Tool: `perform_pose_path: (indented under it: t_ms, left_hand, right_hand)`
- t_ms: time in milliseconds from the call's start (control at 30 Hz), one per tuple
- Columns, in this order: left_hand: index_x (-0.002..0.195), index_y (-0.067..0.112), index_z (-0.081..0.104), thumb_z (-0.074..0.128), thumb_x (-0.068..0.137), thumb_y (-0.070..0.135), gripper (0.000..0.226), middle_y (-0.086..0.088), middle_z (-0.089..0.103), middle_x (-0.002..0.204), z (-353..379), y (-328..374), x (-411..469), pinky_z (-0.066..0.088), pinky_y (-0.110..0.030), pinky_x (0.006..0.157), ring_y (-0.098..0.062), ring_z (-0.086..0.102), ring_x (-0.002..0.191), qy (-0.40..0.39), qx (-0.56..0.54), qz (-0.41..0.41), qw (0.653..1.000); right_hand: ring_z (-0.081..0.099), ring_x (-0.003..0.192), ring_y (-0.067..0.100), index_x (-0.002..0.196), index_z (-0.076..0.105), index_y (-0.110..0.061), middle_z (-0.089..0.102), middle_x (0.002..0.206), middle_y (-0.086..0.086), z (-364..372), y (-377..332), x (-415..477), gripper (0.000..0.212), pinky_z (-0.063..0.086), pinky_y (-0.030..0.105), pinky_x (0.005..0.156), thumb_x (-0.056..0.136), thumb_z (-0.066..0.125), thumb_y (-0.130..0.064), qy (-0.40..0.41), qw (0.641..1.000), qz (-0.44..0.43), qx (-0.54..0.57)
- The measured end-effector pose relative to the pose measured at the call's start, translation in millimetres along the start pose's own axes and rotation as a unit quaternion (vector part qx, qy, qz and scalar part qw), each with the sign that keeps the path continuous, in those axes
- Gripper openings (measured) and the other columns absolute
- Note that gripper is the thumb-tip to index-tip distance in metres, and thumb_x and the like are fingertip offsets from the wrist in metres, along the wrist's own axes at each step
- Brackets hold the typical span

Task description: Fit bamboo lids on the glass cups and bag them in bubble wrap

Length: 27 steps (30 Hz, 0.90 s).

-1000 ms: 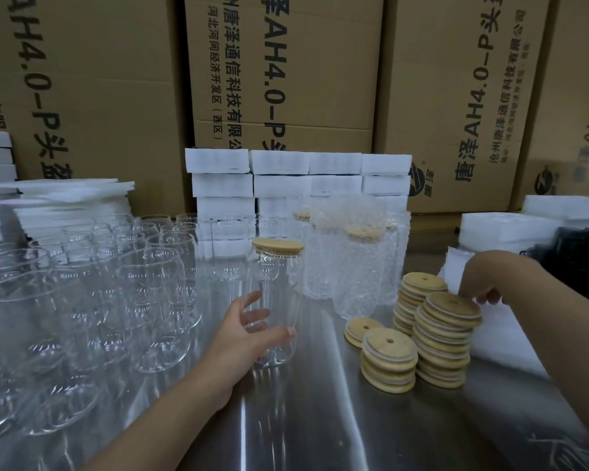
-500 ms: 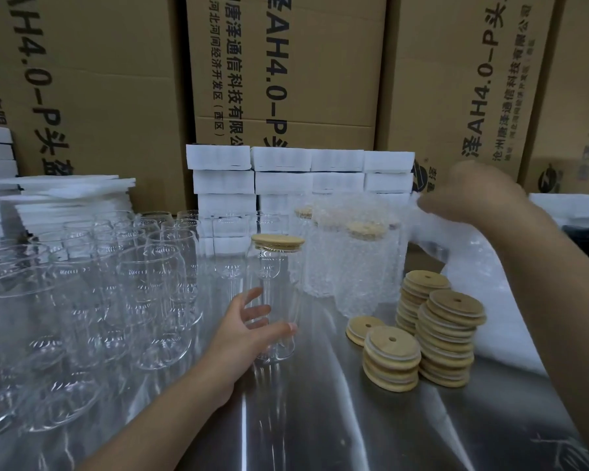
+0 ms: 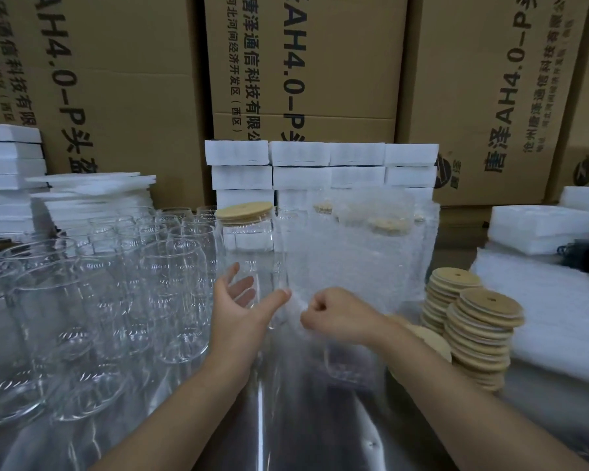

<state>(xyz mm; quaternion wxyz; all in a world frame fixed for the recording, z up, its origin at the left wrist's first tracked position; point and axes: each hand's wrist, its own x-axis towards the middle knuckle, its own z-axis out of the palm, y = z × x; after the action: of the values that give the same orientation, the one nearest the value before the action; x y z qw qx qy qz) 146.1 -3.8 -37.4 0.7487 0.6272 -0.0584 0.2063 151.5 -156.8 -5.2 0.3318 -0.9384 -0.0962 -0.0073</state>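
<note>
My left hand (image 3: 242,311) is open at the lower part of the lidded glass cup (image 3: 252,260): the fingers (image 3: 240,287) are spread and almost straight, seen through the glass, and the thumb lies along the right side of the cup. The cup stands upright on the steel worktop (image 3: 306,436), and 1 bamboo lid (image 3: 244,211) sits flat on its mouth. My right hand (image 3: 340,317) is just to the right of the cup, near its base. Its fingers are curled tight and they pinch the edge of a bubble wrap bag (image 3: 347,266). The bag rises from my fingers beside the cup. If it touches the right wall of the cup I cannot tell, because the film is blurred. Left of the cup many bare glass cups (image 3: 170,283) stand close together. Right of the cup, beyond the bag, there are 2 tall stacks of bamboo lids (image 3: 480,334) and lower ones partly hidden by my forearm. Behind the cup stand wrapped cups (image 3: 388,229), white foam blocks (image 3: 300,154) and cardboard boxes (image 3: 306,62)
</note>
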Motion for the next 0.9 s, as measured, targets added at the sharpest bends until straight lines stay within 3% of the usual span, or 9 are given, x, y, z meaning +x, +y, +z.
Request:
perform_pose_path:
  t_ms: [133, 333, 433, 500, 600, 667, 767, 833, 900]
  left_hand:
    - [0.130, 0.038, 0.039, 0.080, 0.052, 0.037, 0.088, 0.015, 0.054, 0.115, 0.1, 0.6, 1.3, 0.045, -0.026, 0.082, -0.004, 0.053, 0.111, 0.017, -0.010, 0.010, 1.000]
    - [0.131, 0.040, 0.038, 0.080, 0.053, 0.040, 0.089, 0.017, 0.052, 0.118, -0.8, 3.0, -1.2, 0.044, -0.021, 0.081, 0.005, 0.051, 0.108, 0.019, 0.009, 0.034, 0.999]
    - [0.128, 0.041, 0.038, 0.079, 0.052, 0.039, 0.087, 0.018, 0.052, 0.118, 1.2, 5.6, -3.6, 0.043, -0.019, 0.079, 0.006, 0.051, 0.106, 0.012, 0.014, 0.043, 0.999]
    - [0.128, 0.042, 0.038, 0.079, 0.052, 0.039, 0.086, 0.018, 0.052, 0.117, 2.2, 6.5, -5.3, 0.043, -0.018, 0.080, 0.007, 0.051, 0.106, 0.006, 0.017, 0.045, 0.999]
    - [0.126, 0.044, 0.036, 0.080, 0.053, 0.039, 0.085, 0.020, 0.052, 0.118, 2.3, 6.8, -7.1, 0.043, -0.019, 0.082, 0.008, 0.051, 0.106, 0.000, 0.023, 0.045, 0.999]
    - [0.126, 0.045, 0.036, 0.080, 0.053, 0.041, 0.085, 0.020, 0.052, 0.118, 2.5, 7.5, -7.8, 0.044, -0.021, 0.084, 0.009, 0.051, 0.107, -0.004, 0.027, 0.044, 0.999]
    - [0.118, 0.052, 0.038, 0.080, 0.046, 0.050, 0.083, 0.021, 0.053, 0.117, 3.8, 10.2, -10.3, 0.045, -0.024, 0.087, 0.010, 0.051, 0.108, -0.007, 0.024, 0.042, 0.999]
    - [0.113, 0.057, 0.039, 0.078, 0.042, 0.055, 0.081, 0.021, 0.054, 0.117, 4.2, 12.4, -12.3, 0.046, -0.026, 0.089, 0.009, 0.052, 0.109, -0.009, 0.019, 0.046, 0.999]
    - [0.120, 0.052, 0.040, 0.081, 0.046, 0.050, 0.085, 0.020, 0.054, 0.119, 5.2, 13.9, -14.1, 0.046, -0.026, 0.091, 0.009, 0.053, 0.109, -0.009, 0.018, 0.054, 0.998]
  right_hand:
    - [0.054, 0.067, 0.004, 0.076, 0.062, -0.022, 0.060, 0.069, -0.013, 13.4, 12.9, 2.4, 0.015, 0.038, 0.015, 0.055, 0.088, 0.054, -0.026, 0.002, 1.000, -0.030, 0.003]
    - [0.065, 0.088, 0.016, 0.082, 0.064, -0.027, 0.071, 0.092, -0.001, 4.7, 15.0, 0.2, 0.023, 0.049, 0.031, 0.084, 0.087, 0.048, -0.043, -0.050, 0.998, -0.019, 0.025]
    - [0.059, 0.106, 0.007, 0.101, 0.059, -0.034, 0.064, 0.109, -0.014, -1.4, 18.0, -0.8, 0.026, 0.045, 0.031, 0.097, 0.076, 0.058, -0.041, -0.113, 0.992, -0.010, 0.059]
    - [0.058, 0.107, 0.004, 0.104, 0.053, -0.035, 0.059, 0.113, -0.015, -2.7, 22.2, -2.5, 0.034, 0.048, 0.029, 0.095, 0.071, 0.064, -0.034, -0.136, 0.987, -0.021, 0.077]
    - [0.061, 0.105, 0.011, 0.088, 0.049, -0.035, 0.060, 0.113, -0.011, 0.2, 27.3, -0.6, 0.021, 0.052, 0.037, 0.092, 0.078, 0.063, -0.023, -0.092, 0.992, -0.044, 0.071]
    - [0.064, 0.103, 0.016, 0.073, 0.045, -0.031, 0.064, 0.108, -0.012, 3.6, 25.8, 3.1, 0.025, 0.052, 0.040, 0.089, 0.082, 0.055, -0.009, -0.030, 0.994, -0.064, 0.089]
    - [0.066, 0.091, 0.013, 0.058, 0.050, -0.032, 0.069, 0.097, -0.010, 8.5, 21.3, 4.7, 0.040, 0.051, 0.028, 0.080, 0.082, 0.048, 0.000, 0.068, 0.990, -0.086, 0.083]
    - [0.063, 0.085, 0.013, 0.063, 0.060, -0.036, 0.069, 0.094, -0.005, 9.3, 18.1, 1.3, 0.041, 0.046, 0.022, 0.073, 0.083, 0.048, -0.002, 0.098, 0.989, -0.110, -0.005]
    - [0.060, 0.094, 0.014, 0.085, 0.071, -0.033, 0.067, 0.104, -0.007, 9.2, 15.6, -1.9, 0.033, 0.044, 0.022, 0.078, 0.086, 0.049, -0.008, 0.104, 0.977, -0.131, -0.133]
